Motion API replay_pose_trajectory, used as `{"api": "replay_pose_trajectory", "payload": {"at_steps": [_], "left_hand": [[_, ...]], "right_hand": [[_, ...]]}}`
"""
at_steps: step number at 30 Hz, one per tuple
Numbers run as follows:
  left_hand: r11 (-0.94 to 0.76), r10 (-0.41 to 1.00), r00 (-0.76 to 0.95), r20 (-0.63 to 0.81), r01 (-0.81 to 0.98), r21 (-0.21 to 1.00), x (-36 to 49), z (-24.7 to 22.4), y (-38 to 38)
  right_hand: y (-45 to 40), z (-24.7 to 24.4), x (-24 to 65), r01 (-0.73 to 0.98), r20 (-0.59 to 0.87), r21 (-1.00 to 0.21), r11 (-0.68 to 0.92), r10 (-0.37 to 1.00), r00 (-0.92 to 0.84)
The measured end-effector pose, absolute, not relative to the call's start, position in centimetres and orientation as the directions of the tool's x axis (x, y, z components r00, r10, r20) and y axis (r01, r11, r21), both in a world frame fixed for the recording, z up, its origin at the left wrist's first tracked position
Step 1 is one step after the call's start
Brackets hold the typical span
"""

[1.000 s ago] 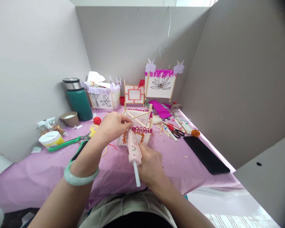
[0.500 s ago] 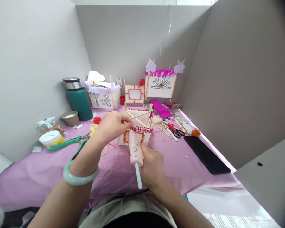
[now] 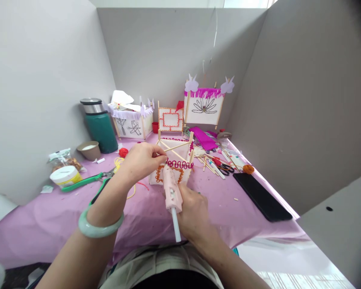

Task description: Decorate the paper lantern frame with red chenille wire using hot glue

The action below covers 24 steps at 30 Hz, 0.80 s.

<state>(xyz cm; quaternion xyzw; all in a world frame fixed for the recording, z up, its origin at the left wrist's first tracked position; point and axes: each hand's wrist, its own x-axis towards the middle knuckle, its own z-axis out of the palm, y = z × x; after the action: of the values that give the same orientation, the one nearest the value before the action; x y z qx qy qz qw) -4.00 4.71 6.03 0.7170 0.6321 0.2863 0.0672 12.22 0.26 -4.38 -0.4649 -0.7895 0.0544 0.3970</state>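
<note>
A small white box frame [image 3: 185,176] with wooden sticks, magenta squiggly trim and orange trim stands in front of me on the pink cloth. My right hand [image 3: 194,208] is wrapped round a pale pink glue gun [image 3: 172,190], its nozzle end pointing at the box's near upper edge and a white glue stick [image 3: 176,226] sticking out of its back. Fingertips of my left hand [image 3: 146,158] are pinched together at the upper left front of the box, beside the gun's front end. What they pinch is too small to make out.
Green-handled pliers [image 3: 84,182], a tub [image 3: 65,176], a cup [image 3: 89,150] and a green bottle [image 3: 100,130] stand left. Decorated lanterns [image 3: 205,110] are behind. Scissors [image 3: 226,168], sticks and a black phone [image 3: 261,196] lie right. The cloth-covered table [image 3: 225,216] ends near my lap.
Little has changed. My left wrist has shifted very slightly; both hands and the glue gun keep nearly the same places at the box.
</note>
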Motion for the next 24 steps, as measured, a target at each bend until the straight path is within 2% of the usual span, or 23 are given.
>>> {"api": "replay_pose_trajectory", "payload": {"at_steps": [3,9,14,17,19,21,24], "left_hand": [[-0.199,0.940,0.037,0.339,0.865,0.460,-4.1,5.9,4.8],[-0.255,0.917,0.040,0.397,0.824,0.505,-4.6,5.0,3.7],[-0.386,0.847,0.052,0.529,0.745,0.544,-5.2,3.3,2.2],[-0.403,0.718,-0.072,0.692,0.767,0.499,-5.8,2.2,1.8],[-0.333,0.625,-0.217,0.750,0.794,0.508,-6.5,1.4,2.0],[-0.218,0.636,-0.306,0.708,0.809,0.546,-7.3,0.6,2.6],[-0.143,0.823,-0.240,0.515,0.790,0.597,-8.1,-0.2,3.6]], "right_hand": [[0.3,-4.3,12.3,0.691,0.549,-0.467,0.552,0.793,-0.263],[-0.3,-5.8,13.5,0.578,0.607,-0.519,0.630,0.747,-0.270],[-0.8,-8.2,15.5,0.535,0.657,-0.536,0.653,0.720,-0.221],[-0.9,-8.9,16.5,0.488,0.702,-0.536,0.688,0.685,-0.194],[-1.0,-9.2,17.1,0.486,0.721,-0.545,0.684,0.678,-0.145],[-0.9,-9.4,17.6,0.511,0.735,-0.546,0.664,0.672,-0.087],[-0.9,-9.6,18.2,0.555,0.761,-0.524,0.646,0.648,-0.036]]}}
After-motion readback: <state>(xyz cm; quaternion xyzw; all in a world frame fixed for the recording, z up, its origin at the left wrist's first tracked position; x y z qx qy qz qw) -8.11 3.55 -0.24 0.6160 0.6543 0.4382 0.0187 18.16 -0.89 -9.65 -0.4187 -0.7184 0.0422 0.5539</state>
